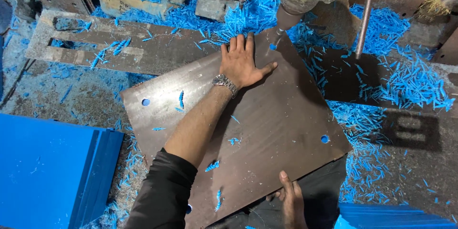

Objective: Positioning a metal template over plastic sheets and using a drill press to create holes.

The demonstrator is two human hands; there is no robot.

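A square brown metal plate (267,128) lies tilted like a diamond under a drill press. It has holes near its corners that show blue beneath. My left hand (243,62) presses flat on the plate's far part, fingers spread, with a metal watch on the wrist. My right hand (291,200) grips the plate's near edge, thumb on top. The drill bit (277,32) stands over the hole at the plate's far corner.
Blue plastic shavings (405,81) cover the machine table and the floor. A stack of blue sheets (52,171) lies at the lower left, another blue sheet (396,217) at the lower right. A slotted steel bar (95,47) lies at the upper left; a lever rod (365,19) hangs at the right.
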